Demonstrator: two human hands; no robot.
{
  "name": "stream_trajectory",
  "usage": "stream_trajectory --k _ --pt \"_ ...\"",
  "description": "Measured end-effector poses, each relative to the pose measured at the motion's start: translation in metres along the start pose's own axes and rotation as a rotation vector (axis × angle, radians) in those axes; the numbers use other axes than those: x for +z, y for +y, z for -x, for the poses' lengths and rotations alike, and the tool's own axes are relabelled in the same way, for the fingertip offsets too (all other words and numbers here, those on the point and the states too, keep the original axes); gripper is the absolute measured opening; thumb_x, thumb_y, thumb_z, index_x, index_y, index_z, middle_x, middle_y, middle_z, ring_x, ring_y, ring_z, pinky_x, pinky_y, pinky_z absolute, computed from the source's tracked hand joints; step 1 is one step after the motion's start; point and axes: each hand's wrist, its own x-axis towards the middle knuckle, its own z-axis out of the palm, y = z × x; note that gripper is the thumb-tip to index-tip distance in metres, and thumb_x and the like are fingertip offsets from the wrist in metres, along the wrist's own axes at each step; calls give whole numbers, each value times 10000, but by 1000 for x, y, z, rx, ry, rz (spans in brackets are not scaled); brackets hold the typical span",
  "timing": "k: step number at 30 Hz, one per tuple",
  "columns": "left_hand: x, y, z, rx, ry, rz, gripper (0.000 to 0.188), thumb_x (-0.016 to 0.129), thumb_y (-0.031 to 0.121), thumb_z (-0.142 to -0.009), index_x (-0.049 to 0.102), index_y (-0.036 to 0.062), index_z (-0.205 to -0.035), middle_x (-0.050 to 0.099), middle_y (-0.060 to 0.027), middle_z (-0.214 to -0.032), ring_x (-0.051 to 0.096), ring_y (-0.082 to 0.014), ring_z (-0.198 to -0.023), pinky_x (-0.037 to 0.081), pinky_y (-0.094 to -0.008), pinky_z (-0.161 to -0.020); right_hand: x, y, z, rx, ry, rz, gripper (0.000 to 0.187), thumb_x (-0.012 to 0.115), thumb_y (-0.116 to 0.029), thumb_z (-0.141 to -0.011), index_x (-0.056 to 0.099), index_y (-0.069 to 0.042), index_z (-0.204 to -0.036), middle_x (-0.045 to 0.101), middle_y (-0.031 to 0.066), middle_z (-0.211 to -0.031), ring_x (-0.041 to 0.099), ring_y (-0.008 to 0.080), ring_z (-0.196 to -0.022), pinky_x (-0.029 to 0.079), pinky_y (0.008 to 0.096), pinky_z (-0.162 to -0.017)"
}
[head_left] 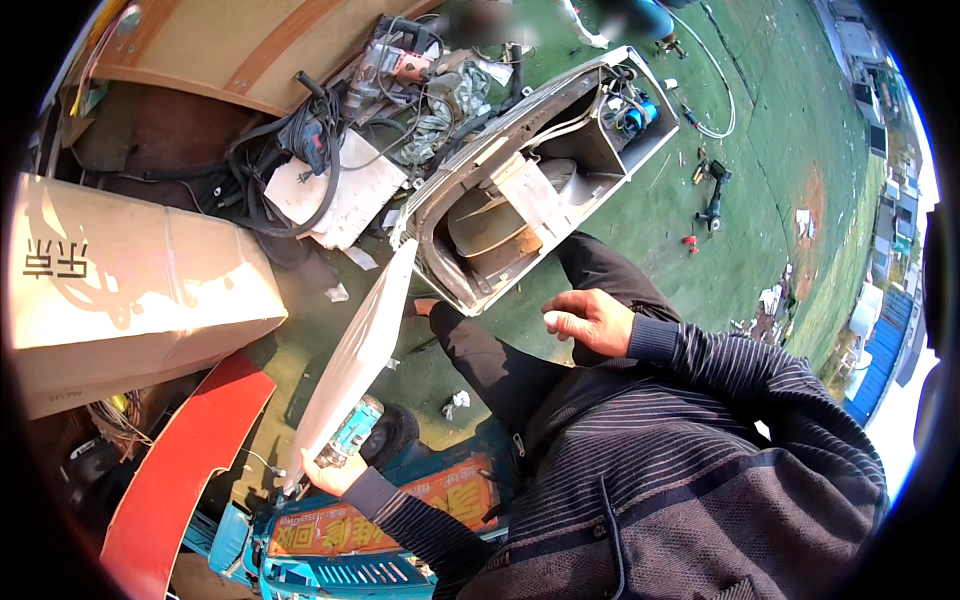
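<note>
My left hand point(335, 476) is closed on the lower end of a long white panel point(352, 350), which stands tilted and nearly edge-on. Right beside that hand is a teal and black object point(355, 425); whether my fingers touch it I cannot tell. My right hand point(592, 322) hovers over my thigh, fingers loosely curled together, with nothing visible in it. Beyond my knees lies an opened air conditioner outdoor unit point(600, 190), a white metal casing. Inside it are a fan point(480, 222), a pale plate point(530, 192) and a blue part point(637, 118) among wires.
A cardboard box point(150, 290) and a curved red panel point(185, 470) are at the left. Below is a teal vehicle point(350, 574). A corded power tool point(308, 140) and cables lie on a white board point(345, 190). A cordless drill point(714, 195) rests on the green floor point(770, 130).
</note>
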Motion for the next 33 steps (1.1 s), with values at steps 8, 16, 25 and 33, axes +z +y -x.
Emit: stream_trajectory --k 8,16,25,33 --pt "87 -20 159 262 -13 -358 392 644 286 -917 677 -17 -1165 716 -175 -1179 716 -321 -1042 588 -471 -870 -112 0 61 183 -183 -671 674 573 -635 -1003 576 -70 -1371 686 64 -1138 724 189 -901 586 338 -754" --pt "152 -65 237 159 -294 -308 505 713 358 -893 646 -4 -1239 702 -152 -1209 689 -313 -1088 561 -474 -924 -151 34 93 378 -68 -695 678 697 -576 -941 702 46 -1212 741 130 -1067 733 194 -823 619 328 -635" --pt "163 -114 339 321 -346 -417 496 692 328 -920 616 34 -1313 619 -144 -1312 596 -293 -1197 484 -483 -1006 -174 79 35 634 220 -741 410 707 -231 -924 678 104 -1158 739 244 -1079 763 336 -899 612 475 -777" --pt "162 -163 419 3 -395 -396 618 721 479 -928 565 41 -1336 643 -184 -1181 647 -300 -1046 541 -476 -923 -228 113 17 -3 481 -150 709 680 -540 -945 625 101 -1245 723 309 -1064 728 404 -993 562 430 -910"
